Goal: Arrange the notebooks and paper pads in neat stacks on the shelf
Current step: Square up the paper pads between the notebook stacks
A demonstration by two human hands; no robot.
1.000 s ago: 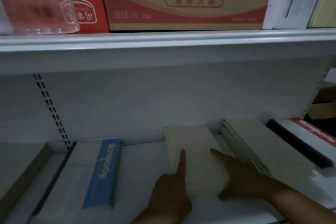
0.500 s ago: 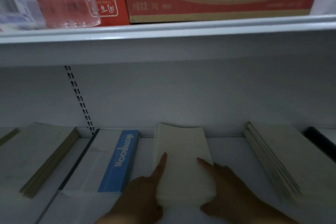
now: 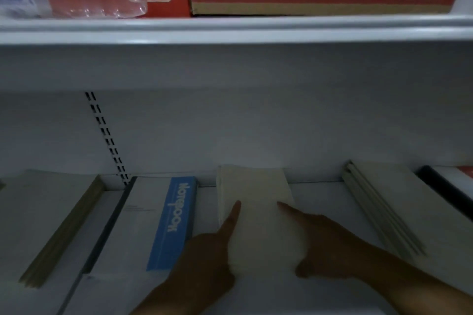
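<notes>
Cream paper pad stack (image 3: 256,186) lies flat between blue-banded notebook (image 3: 176,212) and grey notebooks (image 3: 399,207).

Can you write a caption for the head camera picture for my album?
Left hand and right hand touch the cream paper pad stack beside a blue-striped notebook.

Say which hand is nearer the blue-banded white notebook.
Left. The left hand lies along the cream paper pad's left edge, beside the blue-banded white notebook; the right hand rests on the pad's right side, farther off.

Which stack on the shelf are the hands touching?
The cream pad stack in the middle; left hand and right hand rest on it, not the blue-banded notebook.
</notes>
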